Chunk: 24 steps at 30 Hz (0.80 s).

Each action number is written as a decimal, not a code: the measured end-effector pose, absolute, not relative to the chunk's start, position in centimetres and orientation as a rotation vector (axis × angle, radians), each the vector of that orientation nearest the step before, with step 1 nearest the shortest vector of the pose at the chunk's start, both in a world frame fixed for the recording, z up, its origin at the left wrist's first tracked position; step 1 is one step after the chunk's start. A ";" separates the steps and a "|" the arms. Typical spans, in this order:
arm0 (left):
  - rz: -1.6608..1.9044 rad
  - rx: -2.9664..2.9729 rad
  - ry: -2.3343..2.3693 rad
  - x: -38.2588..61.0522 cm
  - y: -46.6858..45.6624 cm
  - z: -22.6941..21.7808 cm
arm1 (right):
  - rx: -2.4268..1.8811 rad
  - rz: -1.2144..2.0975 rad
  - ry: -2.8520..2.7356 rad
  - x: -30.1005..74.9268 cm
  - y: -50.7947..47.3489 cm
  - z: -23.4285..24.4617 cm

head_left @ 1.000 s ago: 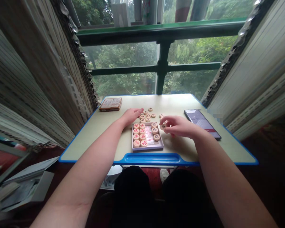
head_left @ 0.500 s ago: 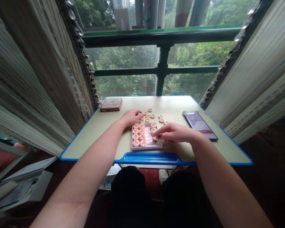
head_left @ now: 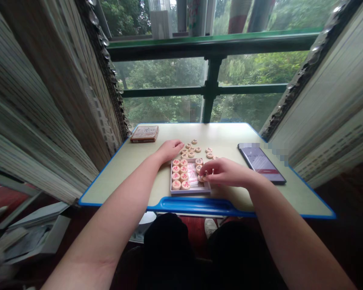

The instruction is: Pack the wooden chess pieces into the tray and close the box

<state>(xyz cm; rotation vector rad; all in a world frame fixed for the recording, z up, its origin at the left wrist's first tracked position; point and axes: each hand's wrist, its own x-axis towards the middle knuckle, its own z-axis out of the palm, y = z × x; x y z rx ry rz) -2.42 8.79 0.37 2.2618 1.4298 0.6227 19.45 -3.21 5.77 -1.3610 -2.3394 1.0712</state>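
Note:
A shallow white box (head_left: 191, 194) near the table's front edge holds round wooden xiangqi pieces with red characters in two columns on its left side. Black-marked pieces (head_left: 199, 161) stand along its right side. My right hand (head_left: 222, 171) is closed at that side, thumb and fingers pinching a black-marked xiangqi piece (head_left: 205, 175) over the box's right column. Its fingers partly hide the pieces under it. My left hand (head_left: 170, 150) lies on the table behind the box's left corner, fingers stretched out, beside several loose xiangqi pieces (head_left: 191, 154), gripping nothing visible.
A small table (head_left: 115, 177) with a blue rim and front trough (head_left: 196, 204) stands against the window. A flat brown box (head_left: 144, 133) sits at the back left. On the right lies a phone (head_left: 261, 163). More loose pieces (head_left: 209, 155) lie behind my right hand.
My right hand has drawn its fingers together around the black-marked piece at the box's right side. My left hand stays by the loose pieces. The whole view has shifted slightly.

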 end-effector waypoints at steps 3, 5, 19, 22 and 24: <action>0.610 2.291 1.437 -2.3 8.6 0.6 | -1.361 1.053 -2.299 19.4 -3.3 6.0; 0.610 2.312 1.443 -2.3 8.6 0.6 | -1.333 1.049 -2.296 19.3 -3.3 6.0; 0.591 2.362 1.426 -2.5 8.6 0.5 | -1.318 1.009 -2.351 19.2 -2.8 5.2; 0.548 2.388 1.420 -2.5 8.6 0.6 | -1.315 1.034 -2.334 19.3 -2.7 5.1; 0.530 2.394 1.425 -2.5 8.5 0.7 | -1.322 1.055 -2.322 19.3 -2.6 5.0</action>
